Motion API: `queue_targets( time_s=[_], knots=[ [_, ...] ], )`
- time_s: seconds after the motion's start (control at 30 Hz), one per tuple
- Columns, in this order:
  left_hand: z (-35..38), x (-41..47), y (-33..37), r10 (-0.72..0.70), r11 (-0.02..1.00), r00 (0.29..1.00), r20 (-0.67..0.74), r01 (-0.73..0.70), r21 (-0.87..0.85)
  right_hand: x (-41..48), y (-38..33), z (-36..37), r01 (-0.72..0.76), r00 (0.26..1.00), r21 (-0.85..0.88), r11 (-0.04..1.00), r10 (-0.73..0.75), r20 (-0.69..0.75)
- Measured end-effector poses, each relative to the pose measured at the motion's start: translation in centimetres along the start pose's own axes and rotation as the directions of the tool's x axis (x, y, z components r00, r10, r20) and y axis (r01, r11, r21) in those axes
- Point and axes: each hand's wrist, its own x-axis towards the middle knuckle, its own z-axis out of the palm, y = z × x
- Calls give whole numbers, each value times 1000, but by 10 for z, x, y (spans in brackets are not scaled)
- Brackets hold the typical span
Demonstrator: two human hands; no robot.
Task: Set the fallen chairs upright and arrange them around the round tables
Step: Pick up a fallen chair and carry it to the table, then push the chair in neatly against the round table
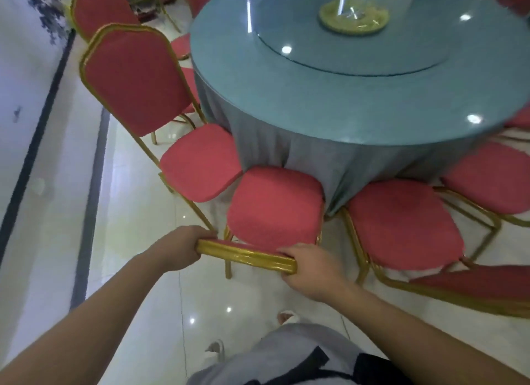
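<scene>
A red-cushioned chair [275, 207] with a gold metal frame stands upright in front of me, its seat facing the round table [358, 92] draped in a blue-grey cloth. My left hand [180, 247] grips the left end of the chair's gold top rail. My right hand [309, 267] grips the rail's right end. The seat's front edge nearly touches the hanging cloth. Upright red chairs stand on either side: one on the left [137, 80] and one on the right [401, 224].
More red chairs ring the table at the far right [493, 178] and back left [100, 11]. A glass turntable [401, 57] lies on the tabletop. A pale wall [25, 103] runs along the left, with a strip of glossy white floor [137, 241] beside it.
</scene>
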Motion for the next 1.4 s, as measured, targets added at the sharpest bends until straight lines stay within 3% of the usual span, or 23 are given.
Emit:
queue_targets(
  time_s=[0.13, 0.27, 0.4, 0.5, 0.73, 0.87, 0.97, 1.07, 1.2, 1.27, 1.4],
  knots=[
    [1, 4, -8, 127, 992, 992, 2, -127, -20, -10, -16, -2, -236, 972, 20, 972, 236, -17],
    [-4, 4, -13, 192, 978, 980, 58, -196, 67, -17, -39, -9, -343, 939, -23, 939, 343, 4],
    [-4, 2, -19, 270, 955, 959, 81, -278, 106, -35, -62, 5, -448, 893, 40, 893, 449, -32],
    [1, -2, -19, 323, 937, 945, 56, -327, 118, -48, -72, 19, -488, 865, 89, 868, 495, -80],
    [8, 1, -7, 316, 941, 949, -12, -312, 131, -50, -72, -2, -492, 866, 121, 862, 499, -33],
    [8, 8, -8, 351, 926, 925, 143, -365, 94, -49, -61, -17, -536, 826, 66, 841, 507, 247],
    [-8, 8, -23, 380, 923, 855, 353, -328, -199, -36, -60, -36, -554, 785, 255, 793, 394, 479],
    [-37, 7, -47, 319, 863, 869, 378, -101, -495, 7, -74, -46, -454, 884, 514, 728, 295, 363],
    [-70, 19, -98, 20, 819, 996, 92, 37, -573, 99, -92, -29, -278, 954, 580, 766, 291, 74],
    [-81, 18, -126, -92, 799, 995, -23, 60, -598, 141, -107, -14, -234, 966, 583, 778, 255, 47],
    [-94, 10, -185, -222, 752, 969, -107, 100, -652, 210, -152, 15, -190, 981, 580, 792, 177, 79]
  ],
)
